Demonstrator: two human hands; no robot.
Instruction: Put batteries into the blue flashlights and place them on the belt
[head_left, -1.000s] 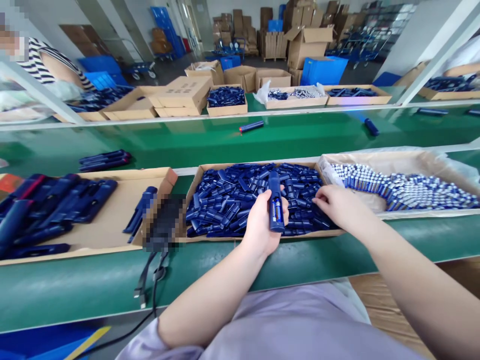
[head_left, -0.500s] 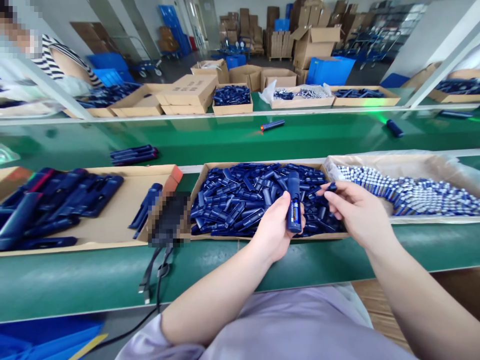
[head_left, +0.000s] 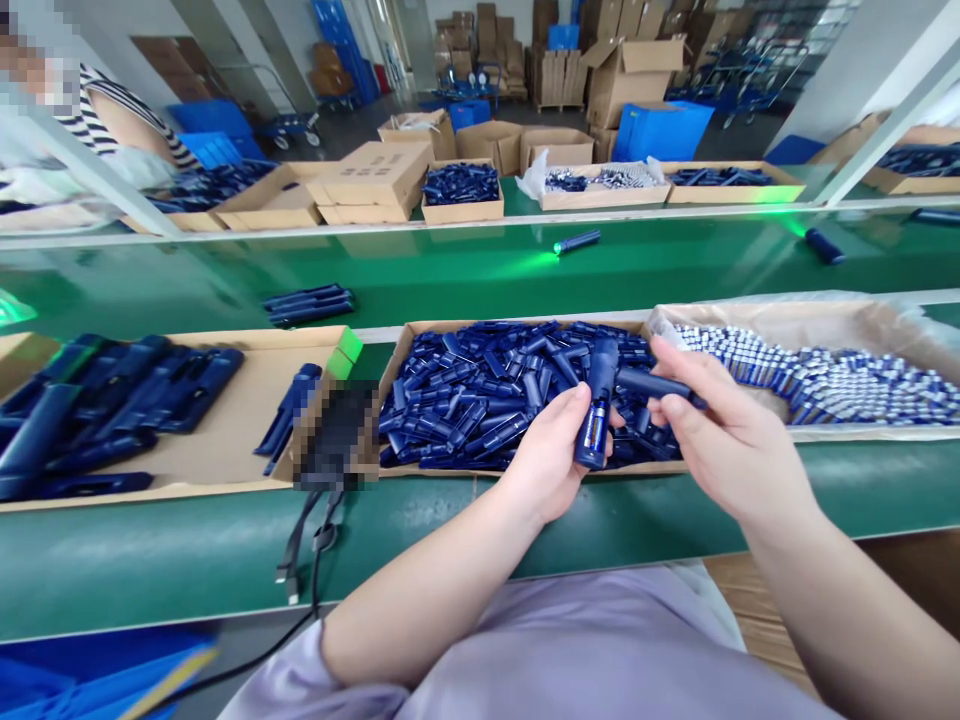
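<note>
My left hand [head_left: 559,440] is closed around a dark blue flashlight-like tube [head_left: 604,365], held tilted above the middle box. Its battery compartment faces up, and a battery [head_left: 595,428] shows inside. Just to the right, my right hand [head_left: 731,425] pinches a long dark blue battery cover [head_left: 649,383] between thumb and fingers. The cover's left end is close to the tube; whether they touch I cannot tell. Under both hands lies a pile of dark blue covers [head_left: 465,395] in a cardboard box [head_left: 388,385].
Right of it stands a lined box [head_left: 757,405] of batteries [head_left: 862,385]. Larger blue tubes lie in a left-hand carton [head_left: 225,450], beside a dark blurred device [head_left: 336,435] with cables. A lit tube [head_left: 577,243] lies on the green belt [head_left: 435,265]. Across the belt is a person in a striped sleeve [head_left: 135,110].
My right hand has brought the cover up from the pile, turning it lengthwise beside the tube. The tube in my left hand tilts more. Tubes on the belt moved right; one light turned from red to green.
</note>
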